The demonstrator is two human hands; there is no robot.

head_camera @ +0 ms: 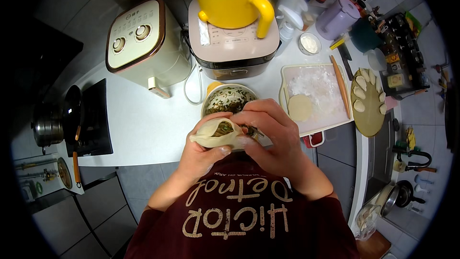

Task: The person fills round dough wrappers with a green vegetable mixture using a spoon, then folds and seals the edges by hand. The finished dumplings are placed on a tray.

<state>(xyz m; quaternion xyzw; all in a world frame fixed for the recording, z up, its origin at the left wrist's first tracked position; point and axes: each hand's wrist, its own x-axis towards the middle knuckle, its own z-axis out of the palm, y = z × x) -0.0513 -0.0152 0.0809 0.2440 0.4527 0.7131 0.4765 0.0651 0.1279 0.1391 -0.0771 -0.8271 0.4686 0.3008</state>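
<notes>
A dumpling wrapper (215, 133) folded around green filling is held between both hands, with an opening at its top where the filling shows. My left hand (203, 151) supports it from the left and below, thumb along its near edge. My right hand (273, 133) pinches its right end; a spoon-like utensil with some filling on it shows by the right fingers, partly hidden. Just beyond the hands is a bowl (230, 97) with chopped green filling. To the right, a floured board (316, 126) carries a flat round wrapper (300, 108) and a wooden rolling pin (340, 86).
An oval plate (368, 122) with several dumplings lies at the right, near a knife (346, 61) and a small bowl of flour (309, 43). An air fryer (143, 46) and a cooker (235, 50) with a yellow pot (226, 7) on it stand behind. A hob (93, 118) is left.
</notes>
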